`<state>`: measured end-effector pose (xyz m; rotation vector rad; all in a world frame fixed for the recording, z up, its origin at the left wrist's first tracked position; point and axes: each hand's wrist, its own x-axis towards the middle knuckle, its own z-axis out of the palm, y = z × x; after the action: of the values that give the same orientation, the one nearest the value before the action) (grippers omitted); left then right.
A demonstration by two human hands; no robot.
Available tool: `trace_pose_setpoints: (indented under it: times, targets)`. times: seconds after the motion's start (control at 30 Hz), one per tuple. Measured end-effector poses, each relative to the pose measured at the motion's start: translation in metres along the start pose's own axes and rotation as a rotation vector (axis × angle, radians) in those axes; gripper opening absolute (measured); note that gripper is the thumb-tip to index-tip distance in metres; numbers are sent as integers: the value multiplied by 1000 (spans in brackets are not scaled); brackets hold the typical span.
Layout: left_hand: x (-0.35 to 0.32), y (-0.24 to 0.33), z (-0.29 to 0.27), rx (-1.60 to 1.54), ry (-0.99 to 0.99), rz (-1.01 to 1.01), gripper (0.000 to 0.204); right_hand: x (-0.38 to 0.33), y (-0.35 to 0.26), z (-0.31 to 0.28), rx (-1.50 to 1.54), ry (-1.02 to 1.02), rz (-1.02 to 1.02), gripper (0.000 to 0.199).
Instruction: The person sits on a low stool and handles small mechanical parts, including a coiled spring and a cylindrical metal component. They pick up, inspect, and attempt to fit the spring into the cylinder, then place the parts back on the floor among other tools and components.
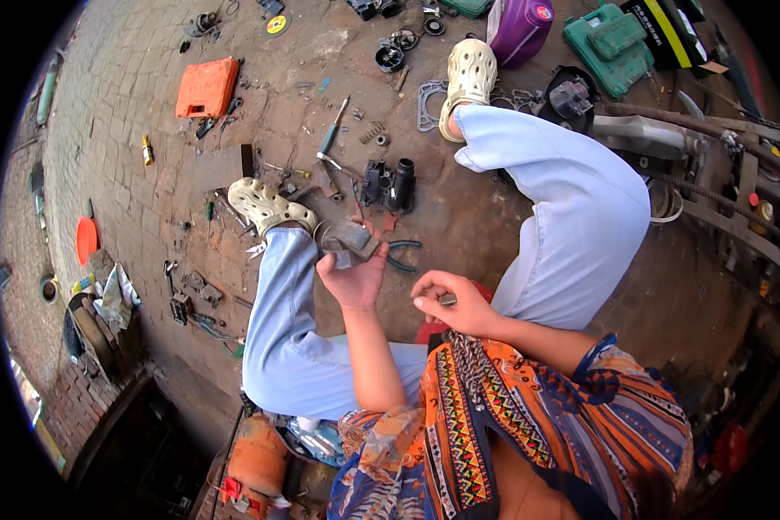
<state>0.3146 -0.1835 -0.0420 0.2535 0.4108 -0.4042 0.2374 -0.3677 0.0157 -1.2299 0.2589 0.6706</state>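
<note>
Raised between my knees, my left hand (355,282) grips a grey, boxy metal part (352,240) with a curved edge; its exact kind does not show. To the right and nearer my body, my right hand (456,302) is curled, with a small dark metallic piece (447,299) between the fingers, too small to name. The two hands are apart. Just beyond them on the ground lie pliers (399,256) with green handles and a black machine part (390,185) with an upright tube. A screwdriver (330,137) with a teal handle lies farther off.
Several loose parts and tools lie on the brick ground. An orange case (207,88) is at far left, a green case (611,49) and a purple container (520,30) at far right. Metal bars (719,130) crowd the right side. An orange cylinder (257,455) stands at lower left.
</note>
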Motion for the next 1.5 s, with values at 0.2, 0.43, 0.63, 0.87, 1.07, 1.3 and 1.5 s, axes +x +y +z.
trace_pose_setpoints:
  times: [0.2, 0.43, 0.63, 0.87, 1.07, 1.3, 1.5]
  targets:
    - [-68, -28, 21, 139, 37, 127, 73, -9, -24, 6, -163, 27, -246, 32]
    - [-128, -43, 52, 842, 21, 507, 63, -18, -23, 19, -248, -130, -327, 38]
    - [-152, -42, 63, 1139, -4, 716, 56, -35, -12, 23, -162, -235, -255, 43]
    - [-163, -56, 64, 578, 155, 596, 46, -55, -8, 37, -183, -182, -242, 38]
    - [-175, -49, 65, 386, 131, 436, 46, -56, 9, 26, -61, -237, -175, 37]
    - [-187, -42, 75, 618, 99, 452, 40, -60, 3, 22, 52, -361, -218, 35]
    - [-202, -43, 78, 836, 140, 420, 30, -51, 15, 15, 229, -416, -239, 49]
